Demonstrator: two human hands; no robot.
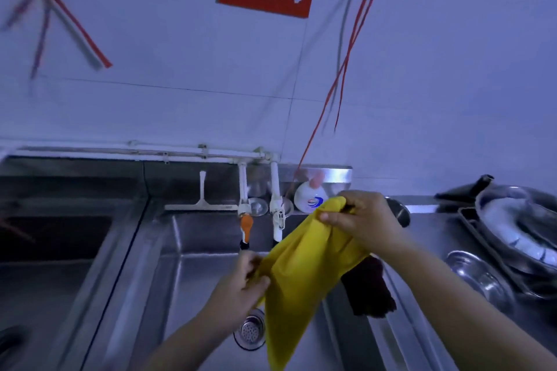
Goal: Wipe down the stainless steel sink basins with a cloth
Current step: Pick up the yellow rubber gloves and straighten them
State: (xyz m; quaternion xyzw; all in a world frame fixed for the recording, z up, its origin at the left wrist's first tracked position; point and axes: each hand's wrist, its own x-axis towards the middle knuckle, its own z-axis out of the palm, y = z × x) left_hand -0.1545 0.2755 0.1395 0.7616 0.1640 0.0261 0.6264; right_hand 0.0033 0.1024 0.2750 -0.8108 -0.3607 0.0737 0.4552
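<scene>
A yellow cloth (301,274) hangs stretched between both hands above the middle stainless steel basin (193,274). My left hand (241,283) pinches its lower left edge. My right hand (358,220) grips its bunched upper corner, higher and to the right. The cloth's free end droops toward the front, covering part of the drain strainer (250,333). A second basin (51,253) lies to the left, dark inside.
Two taps (245,220) hang over the basin's back wall, beside a white squeegee (202,202) and a soap bottle (310,197). A dark red cloth (370,289) drapes over the right rim. Metal bowls and a pan (518,229) stack on the right counter.
</scene>
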